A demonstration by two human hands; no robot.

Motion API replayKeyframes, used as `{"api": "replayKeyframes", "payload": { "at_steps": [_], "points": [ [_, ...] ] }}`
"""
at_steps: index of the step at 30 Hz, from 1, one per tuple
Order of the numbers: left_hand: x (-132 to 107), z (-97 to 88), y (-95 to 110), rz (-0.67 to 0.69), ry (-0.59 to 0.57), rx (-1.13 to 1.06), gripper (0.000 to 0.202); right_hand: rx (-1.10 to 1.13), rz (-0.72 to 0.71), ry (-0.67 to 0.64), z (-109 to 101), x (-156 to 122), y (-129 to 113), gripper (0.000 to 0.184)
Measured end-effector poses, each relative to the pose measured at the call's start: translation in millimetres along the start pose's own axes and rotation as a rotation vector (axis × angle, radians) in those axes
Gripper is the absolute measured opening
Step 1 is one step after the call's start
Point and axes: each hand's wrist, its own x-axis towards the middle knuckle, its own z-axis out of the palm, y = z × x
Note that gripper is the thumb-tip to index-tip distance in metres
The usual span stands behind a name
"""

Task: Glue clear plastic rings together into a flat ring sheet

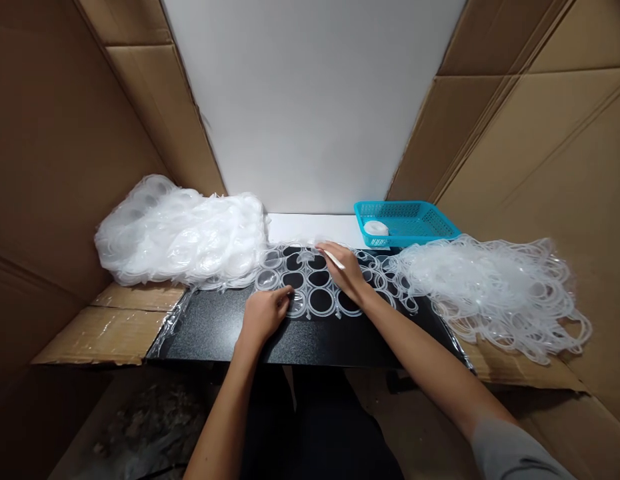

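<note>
Spread over the black tabletop is a clear plastic sheet of linked rings [321,302], with dark tabletop showing through several of its round holes. My left hand [263,317] is closed at the sheet's near left part, thumb and forefinger pinching a ring there. Farther back and to the right, my right hand [346,270] is wrapped round a slim white stick-like tool [335,260], whose exact kind I cannot make out. The fingertips of that hand touch the far part of the sheet, near a crumpled bit of clear film [307,255].
A bulky pile of clear ring sheets [180,233] lies at the left, joined to the middle sheet. Tangled ring strips [490,287] heap at the right. Behind stands a turquoise basket [410,240] holding a white round piece [376,229]. Cardboard walls [530,133] flank both sides.
</note>
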Motion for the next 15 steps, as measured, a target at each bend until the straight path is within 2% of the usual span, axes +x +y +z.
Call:
{"api": "replayKeyframes", "payload": {
  "at_steps": [2, 3, 7, 9, 11, 15],
  "points": [
    [1, 1.4, -2, 0.006, 0.014, -0.034, 0.033, 0.039, -0.011, 0.021, -6, -1, 1, 0.032],
    [1, 2.3, -3, 0.012, 0.028, -0.061, 0.034, 0.073, -0.035, -0.012, -8, -3, 0, 0.031],
    [-1, 5.9, -12, 0.015, 0.150, -0.309, 0.035, 0.241, -0.110, -0.334, -6, -14, -22, 0.026],
    [-6, 6.3, -15, -0.005, 0.228, -0.447, 0.033, 0.292, -0.088, -0.460, -3, -20, -35, 0.024],
    [-16, 5.0, -17, -0.010, 0.278, -0.518, 0.030, 0.345, -0.049, -0.533, -1, -25, -46, 0.022],
    [-39, -0.8, -12, 0.032, 0.226, -0.510, 0.023, 0.473, 0.080, -0.615, -2, -28, -56, 0.014]
  ]
}}
